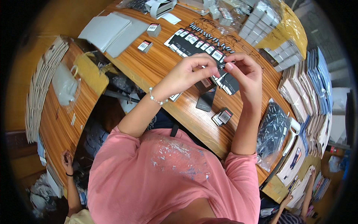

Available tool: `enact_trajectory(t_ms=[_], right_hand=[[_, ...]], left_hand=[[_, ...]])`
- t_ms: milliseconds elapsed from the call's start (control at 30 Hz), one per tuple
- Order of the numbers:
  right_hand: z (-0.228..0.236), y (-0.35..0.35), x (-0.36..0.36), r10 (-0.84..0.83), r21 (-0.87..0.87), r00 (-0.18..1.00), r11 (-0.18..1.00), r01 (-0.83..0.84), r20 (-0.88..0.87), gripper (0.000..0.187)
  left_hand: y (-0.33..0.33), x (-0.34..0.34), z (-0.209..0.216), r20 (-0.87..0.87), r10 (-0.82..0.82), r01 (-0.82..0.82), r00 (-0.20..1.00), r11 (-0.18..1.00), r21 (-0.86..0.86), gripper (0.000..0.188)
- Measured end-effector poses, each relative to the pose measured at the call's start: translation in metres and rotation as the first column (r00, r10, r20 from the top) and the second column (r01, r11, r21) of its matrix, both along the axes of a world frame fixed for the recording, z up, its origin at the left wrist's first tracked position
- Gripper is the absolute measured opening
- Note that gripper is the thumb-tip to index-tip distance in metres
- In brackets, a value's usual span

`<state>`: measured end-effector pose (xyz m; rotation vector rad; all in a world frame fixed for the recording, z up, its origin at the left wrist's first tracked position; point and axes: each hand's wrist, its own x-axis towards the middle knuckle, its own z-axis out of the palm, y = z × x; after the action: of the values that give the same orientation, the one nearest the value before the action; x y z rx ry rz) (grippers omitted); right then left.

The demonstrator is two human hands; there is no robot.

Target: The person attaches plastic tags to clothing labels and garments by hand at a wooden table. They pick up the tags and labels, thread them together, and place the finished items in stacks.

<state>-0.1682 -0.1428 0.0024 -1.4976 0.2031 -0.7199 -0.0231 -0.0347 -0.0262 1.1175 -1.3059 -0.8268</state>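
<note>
My left hand (192, 71), with a beaded bracelet at the wrist, is pinched closed over the table, and what lies between its fingers is hidden. Close beside it, my right hand (246, 72) pinches a small black piece (223, 66) between thumb and forefinger. Below and behind both hands lies a row of black hang tags (192, 40) with white barcode stickers, their black cords and small seals fanned toward the far side. Under my wrists rest a dark tag (206, 100) and a brownish tag (204, 85). A short stack of stickered tags (222, 117) sits nearer to me.
Two small label stacks (153, 30) and grey-white sheets (108, 31) lie at the left. A bag of black cords (273, 127) and a white handheld tool (293, 130) are on the right, beside folded garments (298, 87). Small white boxes (261, 18) stand behind. Other people's hands (67, 162) work at both sides.
</note>
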Motion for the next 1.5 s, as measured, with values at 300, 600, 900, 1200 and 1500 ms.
enact_trajectory(t_ms=[300, 600, 900, 1200, 1500], right_hand=[[0.013, -0.030, -0.035, -0.389, -0.387, 0.920, 0.841, 0.379, 0.056, 0.017], [-0.019, -0.096, -0.055, -0.525, -0.333, 0.850, 0.794, 0.509, 0.045, 0.014], [-0.060, -0.131, -0.041, -0.614, -0.093, 0.772, 0.770, 0.632, 0.162, 0.012], [-0.050, -0.115, -0.029, -0.682, 0.035, 0.657, 0.702, 0.711, 0.322, 0.010], [-0.061, -0.160, 0.012, -0.586, -0.047, 0.772, 0.788, 0.614, 0.247, 0.010]], left_hand=[[-0.045, -0.026, -0.012, -0.187, -0.243, 0.269, 0.952, 0.955, 0.126, 0.034], [-0.105, -0.035, -0.017, -0.127, -0.339, 0.349, 0.932, 0.935, 0.065, 0.027], [-0.151, -0.048, -0.044, -0.240, -0.281, 0.327, 0.929, 0.927, 0.182, 0.035], [-0.170, -0.008, -0.008, 0.163, -0.308, 0.294, 0.937, 0.950, 0.105, 0.037], [-0.170, 0.017, -0.024, -0.090, -0.230, 0.246, 0.969, 0.927, 0.284, 0.027]])
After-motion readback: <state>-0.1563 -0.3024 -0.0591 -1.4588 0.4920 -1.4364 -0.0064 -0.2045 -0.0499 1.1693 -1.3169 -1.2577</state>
